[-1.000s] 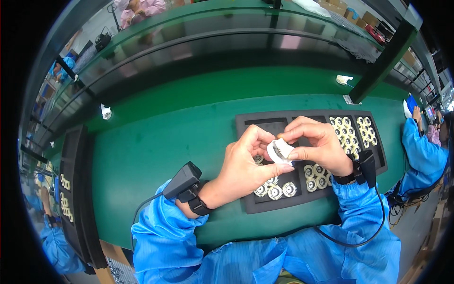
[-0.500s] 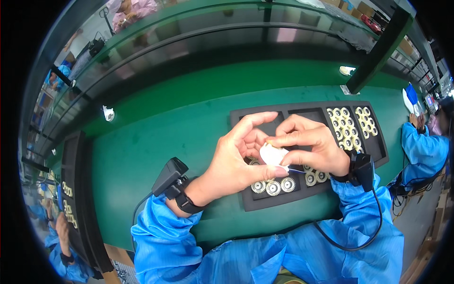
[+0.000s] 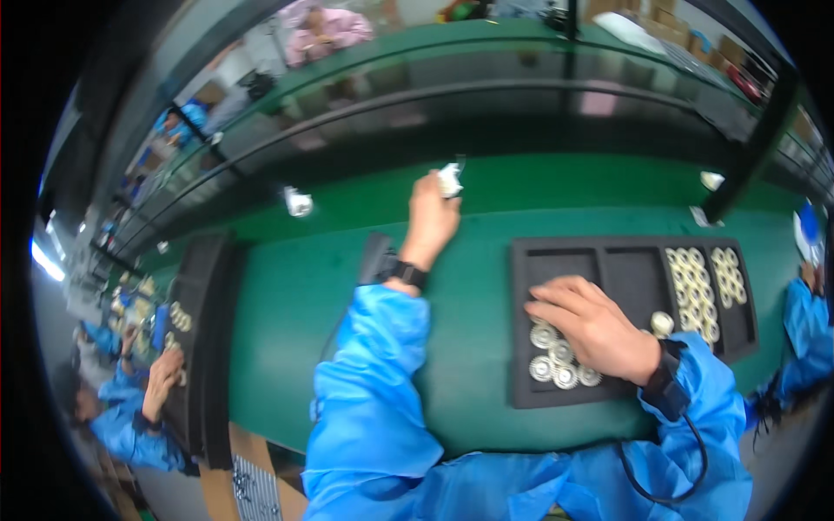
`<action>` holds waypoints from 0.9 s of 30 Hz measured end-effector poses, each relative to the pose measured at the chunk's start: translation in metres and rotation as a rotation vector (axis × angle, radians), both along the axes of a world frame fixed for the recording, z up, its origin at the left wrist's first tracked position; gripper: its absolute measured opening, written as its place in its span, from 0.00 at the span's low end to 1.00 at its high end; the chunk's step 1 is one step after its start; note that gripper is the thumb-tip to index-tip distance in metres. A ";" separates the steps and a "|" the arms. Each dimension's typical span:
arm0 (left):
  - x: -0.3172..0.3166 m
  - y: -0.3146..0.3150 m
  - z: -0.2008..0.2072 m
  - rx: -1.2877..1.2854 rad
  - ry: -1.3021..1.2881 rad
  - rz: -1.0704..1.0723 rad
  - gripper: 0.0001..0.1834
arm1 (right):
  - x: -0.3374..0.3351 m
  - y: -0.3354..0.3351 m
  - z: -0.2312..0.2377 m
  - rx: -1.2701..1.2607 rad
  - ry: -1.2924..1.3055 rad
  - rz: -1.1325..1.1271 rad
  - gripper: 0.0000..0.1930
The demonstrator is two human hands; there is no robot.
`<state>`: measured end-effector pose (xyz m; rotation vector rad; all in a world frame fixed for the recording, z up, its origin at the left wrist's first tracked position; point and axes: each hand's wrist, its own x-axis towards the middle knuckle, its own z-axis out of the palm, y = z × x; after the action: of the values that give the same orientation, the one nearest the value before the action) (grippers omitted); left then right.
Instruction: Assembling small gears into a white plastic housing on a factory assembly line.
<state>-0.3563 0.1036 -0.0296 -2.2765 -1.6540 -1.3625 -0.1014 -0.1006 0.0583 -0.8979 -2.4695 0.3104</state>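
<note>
My left hand (image 3: 432, 227) is stretched far forward, with its fingers closed on a small crumpled-looking white object (image 3: 450, 180) in front of the green back panel. Blur hides what kind it is. My right hand (image 3: 595, 328) hovers low over the left part of a black compartment tray (image 3: 747, 334). Its fingers are extended over pale toothed gears (image 3: 565, 376) and hide some of them. Nothing shows in that hand. A small cream round part (image 3: 662, 325) lies in the tray near my right wrist. Rows of cream parts with dark centres (image 3: 693, 291) fill compartments farther right.
Another white object (image 3: 297, 201) is at the back panel on the left. A dark post (image 3: 756, 156) rises at the far right. Black stacked trays (image 3: 204, 347) stand along the left end of the green table (image 3: 347, 260). Co-workers' hands show at the left and right.
My hands, earlier together around a white piece above the tray, have come apart. The left has moved forward to the back panel; the right is down over the gears. The whole view has shifted.
</note>
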 end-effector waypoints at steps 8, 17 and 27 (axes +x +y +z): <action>-0.048 0.014 0.062 -0.006 0.161 0.549 0.33 | 0.011 0.002 0.000 -0.187 0.075 -0.034 0.21; -0.165 0.054 0.009 -0.265 0.216 1.042 0.36 | 0.014 0.009 -0.008 -0.254 0.000 -0.040 0.21; -0.168 0.035 0.004 0.051 -0.241 0.691 0.29 | 0.013 0.009 -0.011 -0.264 0.343 -0.073 0.19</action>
<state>-0.5248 0.1386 -0.0255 -1.3213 -2.1444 -1.4788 -0.0888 -0.0915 0.0472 -0.9477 -2.1056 0.7152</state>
